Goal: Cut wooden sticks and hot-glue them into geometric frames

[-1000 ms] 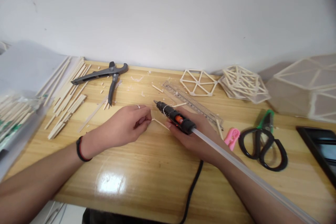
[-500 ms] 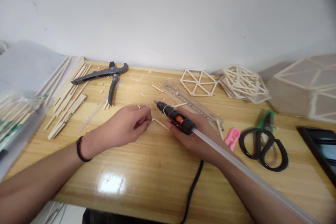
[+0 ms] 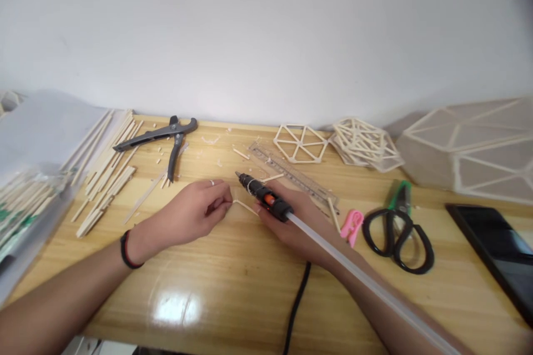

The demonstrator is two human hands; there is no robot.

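My left hand (image 3: 204, 209), with a ring on one finger, is closed in a pinch at the end of a thin wooden stick (image 3: 246, 208). The stick runs right, toward the fingers of my right hand. Wrapped round a black hot glue gun (image 3: 266, 197) is my right hand (image 3: 293, 222). The gun's nozzle points to the upper left, above and slightly right of my left fingertips. A long translucent glue stick (image 3: 353, 266) trails from its back over my right forearm. Another short wooden stick (image 3: 272, 178) lies just behind the gun.
Cutters (image 3: 172, 136) and loose wooden sticks (image 3: 110, 172) lie left. Behind my right hand are a clear ruler (image 3: 295, 175), a hexagonal stick frame (image 3: 300, 144) and stacked frames (image 3: 364, 144). Rightward are a pink clip (image 3: 352, 226), black-handled scissors (image 3: 397, 236), a phone (image 3: 495, 249) and a large panelled model (image 3: 470, 147).
The whole view has shifted, so the tabletop things appear lower, and those on the right farther left. Both hands keep the same pose, with the glue gun still in my right hand.
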